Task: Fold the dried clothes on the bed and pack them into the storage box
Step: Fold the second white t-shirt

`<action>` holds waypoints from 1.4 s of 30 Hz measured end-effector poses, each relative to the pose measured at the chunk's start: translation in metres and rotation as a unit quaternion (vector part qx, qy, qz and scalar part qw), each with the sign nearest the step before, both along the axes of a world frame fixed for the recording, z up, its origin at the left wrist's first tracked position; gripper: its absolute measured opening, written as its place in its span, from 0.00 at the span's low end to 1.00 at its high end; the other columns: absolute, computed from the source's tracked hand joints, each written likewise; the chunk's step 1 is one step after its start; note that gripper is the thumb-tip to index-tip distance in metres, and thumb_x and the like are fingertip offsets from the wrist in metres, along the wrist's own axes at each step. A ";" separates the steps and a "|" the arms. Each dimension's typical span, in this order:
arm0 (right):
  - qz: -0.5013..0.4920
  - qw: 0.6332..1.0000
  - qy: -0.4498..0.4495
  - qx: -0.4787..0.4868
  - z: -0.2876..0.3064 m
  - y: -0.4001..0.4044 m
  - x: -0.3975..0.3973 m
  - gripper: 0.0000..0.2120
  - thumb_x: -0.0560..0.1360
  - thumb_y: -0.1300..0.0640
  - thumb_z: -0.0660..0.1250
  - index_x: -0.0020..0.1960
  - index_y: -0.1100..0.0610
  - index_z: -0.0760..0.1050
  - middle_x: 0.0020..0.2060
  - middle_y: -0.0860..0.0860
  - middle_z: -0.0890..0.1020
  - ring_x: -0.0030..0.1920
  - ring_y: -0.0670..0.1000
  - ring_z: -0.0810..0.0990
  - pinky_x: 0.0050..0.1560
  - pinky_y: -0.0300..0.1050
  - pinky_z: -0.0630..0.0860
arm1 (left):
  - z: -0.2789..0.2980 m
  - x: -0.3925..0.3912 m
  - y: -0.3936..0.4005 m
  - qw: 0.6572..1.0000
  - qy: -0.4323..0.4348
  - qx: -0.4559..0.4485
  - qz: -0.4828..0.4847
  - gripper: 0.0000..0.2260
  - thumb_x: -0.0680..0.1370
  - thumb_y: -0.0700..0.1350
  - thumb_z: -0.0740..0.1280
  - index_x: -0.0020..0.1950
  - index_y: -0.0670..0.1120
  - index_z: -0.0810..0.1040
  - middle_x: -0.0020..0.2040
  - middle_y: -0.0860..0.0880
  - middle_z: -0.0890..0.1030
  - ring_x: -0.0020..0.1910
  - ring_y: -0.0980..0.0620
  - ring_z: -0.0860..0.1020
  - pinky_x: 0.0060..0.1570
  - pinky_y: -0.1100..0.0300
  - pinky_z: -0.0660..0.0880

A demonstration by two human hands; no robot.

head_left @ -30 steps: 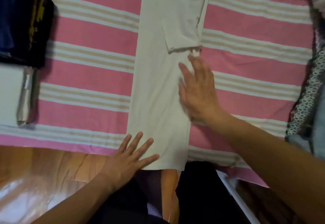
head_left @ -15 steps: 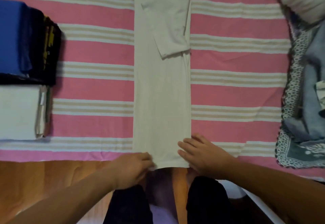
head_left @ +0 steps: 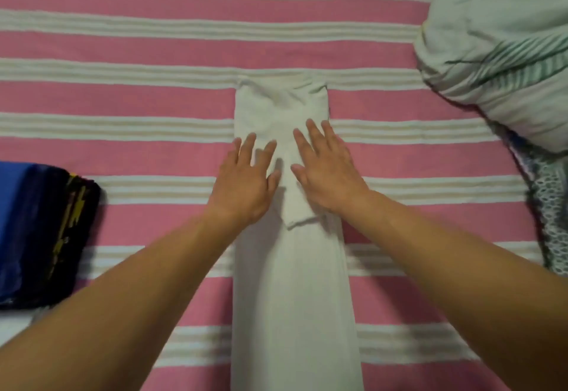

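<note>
- We see a white shirt (head_left: 292, 283) folded into a long narrow strip, running from frame centre down to the bottom edge, lying on the bed (head_left: 123, 157)
- Bed cover: pink with white and beige stripes running left to right
- A folded sleeve lies on the strip's upper part; its cuff ends just below the hands, at frame centre
- Left hand (head_left: 246, 181): palm down, fingers straight and slightly spread, pressing the shirt's left side; its outer edge reaches over the strip's border onto the bed
- Right hand (head_left: 325, 172): palm down, fingers straight, flat on the sleeve and the shirt's right side
- Hands lie side by side, close but apart, with a narrow gap of white cloth between them; neither grips anything
- Both forearms enter from the bottom corners and converge toward centre
- Far end of the strip sits just above centre, slightly rumpled at the top
- Left edge of frame: a stack (head_left: 40, 231) of folded clothes, blue on the outside, black with yellow marks beside it, well apart from the shirt
- Upper right: a pale pillow (head_left: 498, 52) with green lines; below it, at the right edge, a patterned cloth (head_left: 550, 206)
- We cannot see a storage box in this view
</note>
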State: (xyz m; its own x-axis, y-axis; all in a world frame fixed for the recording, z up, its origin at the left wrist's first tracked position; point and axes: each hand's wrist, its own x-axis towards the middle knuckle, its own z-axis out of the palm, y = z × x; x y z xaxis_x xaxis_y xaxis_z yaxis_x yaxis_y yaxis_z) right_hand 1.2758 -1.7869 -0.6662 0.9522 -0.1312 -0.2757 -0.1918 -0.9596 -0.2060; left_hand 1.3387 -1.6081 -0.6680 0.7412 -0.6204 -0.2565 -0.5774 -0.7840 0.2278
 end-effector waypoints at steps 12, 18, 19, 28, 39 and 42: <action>-0.285 0.921 -0.136 0.230 -0.051 -0.062 0.072 0.33 0.80 0.49 0.65 0.80 0.52 0.55 0.79 0.53 0.55 0.79 0.54 0.55 0.79 0.54 0.54 | -0.048 0.091 -0.018 0.975 0.070 -0.088 0.191 0.34 0.82 0.62 0.59 0.83 0.52 0.50 0.82 0.42 0.51 0.80 0.41 0.51 0.77 0.42 0.54; -0.373 0.859 -0.002 0.351 -0.032 -0.102 0.154 0.23 0.69 0.58 0.78 0.62 0.56 0.77 0.53 0.47 0.82 0.52 0.50 0.82 0.58 0.49 0.79 | -0.029 0.189 -0.057 0.787 0.339 -0.302 0.416 0.12 0.76 0.49 0.75 0.55 0.43 0.81 0.48 0.45 0.86 0.40 0.48 0.84 0.38 0.55 0.80; -0.379 0.834 0.012 0.401 -0.028 -0.104 0.154 0.16 0.69 0.60 0.78 0.55 0.56 0.80 0.46 0.48 0.85 0.46 0.49 0.85 0.53 0.50 0.82 | -0.029 0.191 -0.054 0.763 0.379 -0.318 0.417 0.08 0.77 0.44 0.74 0.53 0.42 0.82 0.46 0.45 0.87 0.40 0.48 0.85 0.36 0.56 0.80; -0.222 0.844 -0.144 0.466 0.061 -0.057 0.014 0.10 0.69 0.60 0.76 0.46 0.49 0.81 0.48 0.43 0.83 0.50 0.39 0.81 0.52 0.33 0.75 | 0.058 0.079 0.040 0.770 0.354 -0.453 0.278 0.09 0.78 0.38 0.70 0.56 0.47 0.85 0.58 0.47 0.85 0.59 0.51 0.82 0.58 0.62 0.76; -0.176 0.937 0.009 0.302 0.004 -0.013 -0.133 0.20 0.74 0.68 0.64 0.56 0.45 0.81 0.59 0.45 0.73 0.64 0.48 0.73 0.69 0.41 0.69 | 0.003 -0.067 0.118 0.932 0.289 -0.154 0.153 0.24 0.78 0.34 0.66 0.65 0.61 0.78 0.53 0.64 0.69 0.55 0.62 0.73 0.54 0.75 0.68; -0.233 0.930 -0.032 0.284 0.029 -0.020 -0.114 0.28 0.73 0.75 0.59 0.54 0.43 0.79 0.61 0.45 0.73 0.63 0.43 0.72 0.65 0.32 0.69 | 0.024 -0.044 0.102 0.972 0.131 -0.162 0.113 0.15 0.79 0.45 0.62 0.63 0.52 0.82 0.56 0.54 0.69 0.57 0.54 0.70 0.57 0.59 0.72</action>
